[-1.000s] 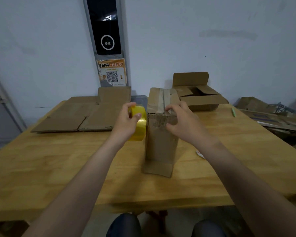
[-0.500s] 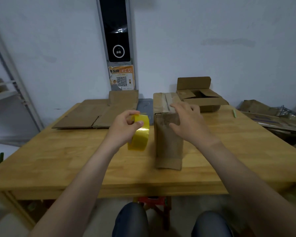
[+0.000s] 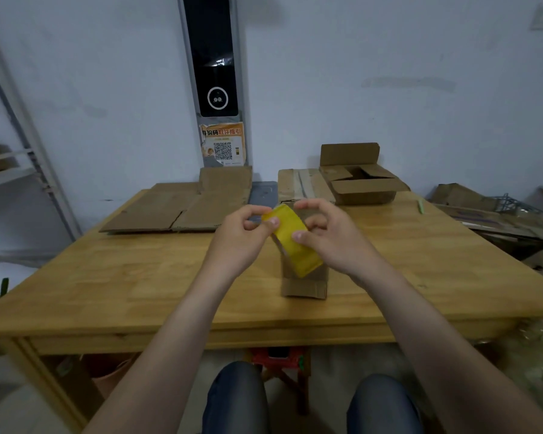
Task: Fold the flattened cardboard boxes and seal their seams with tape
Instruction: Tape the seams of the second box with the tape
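Note:
A yellow tape roll (image 3: 292, 239) hangs tilted in the air, in front of a folded cardboard box (image 3: 304, 281) that stands on the wooden table (image 3: 138, 277). My left hand (image 3: 242, 236) pinches the roll's upper left edge with thumb and fingers. My right hand (image 3: 329, 238) holds the roll from the right, thumb on its yellow face and fingers curled behind it. The box's top (image 3: 298, 186) carries a strip of tape along its seam. Both hands are off the box.
Flattened cardboard sheets (image 3: 176, 208) lie at the table's back left. An open box (image 3: 362, 186) sits at the back right, a green pen (image 3: 421, 206) near it. More cardboard (image 3: 496, 217) is piled beyond the right edge. A metal shelf (image 3: 22, 151) stands at left.
My right hand left the box and came onto the tape roll. The left hand carried the roll to the right, in front of the box. Both hands hold it now.

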Tool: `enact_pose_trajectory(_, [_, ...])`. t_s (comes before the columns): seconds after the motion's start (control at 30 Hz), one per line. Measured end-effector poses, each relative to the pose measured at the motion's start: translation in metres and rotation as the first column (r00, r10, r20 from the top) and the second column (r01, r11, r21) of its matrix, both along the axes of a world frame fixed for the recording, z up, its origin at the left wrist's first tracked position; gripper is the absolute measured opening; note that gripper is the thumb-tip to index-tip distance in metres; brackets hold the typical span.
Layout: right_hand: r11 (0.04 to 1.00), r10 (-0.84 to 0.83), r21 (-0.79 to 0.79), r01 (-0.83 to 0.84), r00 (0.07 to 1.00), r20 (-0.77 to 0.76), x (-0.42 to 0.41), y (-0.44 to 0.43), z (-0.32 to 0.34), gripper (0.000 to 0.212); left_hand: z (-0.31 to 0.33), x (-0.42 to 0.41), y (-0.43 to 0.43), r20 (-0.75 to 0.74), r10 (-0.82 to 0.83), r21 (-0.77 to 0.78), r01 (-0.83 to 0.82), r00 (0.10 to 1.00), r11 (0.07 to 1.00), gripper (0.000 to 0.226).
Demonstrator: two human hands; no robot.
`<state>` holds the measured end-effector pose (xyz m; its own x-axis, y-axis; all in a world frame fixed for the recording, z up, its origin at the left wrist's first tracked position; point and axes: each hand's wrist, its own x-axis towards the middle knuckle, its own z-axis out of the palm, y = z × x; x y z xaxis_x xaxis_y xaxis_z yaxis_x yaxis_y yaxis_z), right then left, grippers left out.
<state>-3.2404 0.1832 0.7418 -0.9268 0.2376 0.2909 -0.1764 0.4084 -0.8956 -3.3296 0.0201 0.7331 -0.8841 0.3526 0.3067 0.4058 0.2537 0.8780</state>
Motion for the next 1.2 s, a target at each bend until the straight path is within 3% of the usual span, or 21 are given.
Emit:
enact_pose_trajectory(0.13, [0.983,-0.022,0.178,0.034,0.997,-0.068,0.005,0.019,0.013,0.029,0.005,0.001,0.007,0.035,-0.030,-0.007,0.031,0.999,1.000,0.019])
enact_pose_trajectory(0.33, [0.919,0.046,0.394,-0.014,0.996,-0.072,0.018,0.044,0.028,0.030,0.011,-0.003,0.030,0.097,-0.026,0.068,0.020,0.995,0.997,0.019])
enact_pose_trajectory(0.5, [0.884,0.051,0.466,-0.029,0.998,-0.036,0.021,0.058,0.033,0.026,0.011,-0.006,0.039,0.059,-0.079,0.035,0.077,0.995,0.996,0.016])
enact_pose_trajectory(0.63, [0.904,0.077,0.423,-0.060,0.997,-0.024,0.019,0.064,0.030,0.022,0.012,-0.013,0.046,0.054,-0.052,0.088,0.047,0.997,0.995,0.012])
enact_pose_trajectory(0.8, [0.871,0.101,0.477,-0.114,0.994,0.052,0.018,0.063,0.026,0.068,0.016,-0.020,0.049,0.031,-0.053,0.059,0.051,0.998,0.997,0.015])
enact_pose_trajectory(0.93, [0.834,0.070,0.551,-0.019,0.995,-0.071,0.016,0.071,0.026,0.064,0.016,-0.028,0.047,0.015,-0.077,0.048,0.076,0.997,0.996,0.014])
enact_pose_trajectory(1.03, [0.755,0.119,0.655,0.001,0.983,-0.139,0.016,0.081,0.030,0.051,0.014,-0.033,0.048,0.002,-0.063,0.058,0.063,0.998,0.996,0.013])
enact_pose_trajectory(1.2, [0.570,0.141,0.822,-0.004,0.986,-0.093,0.013,0.101,0.036,0.047,0.016,-0.036,0.049,-0.007,-0.006,0.156,0.007,1.000,0.988,0.015])
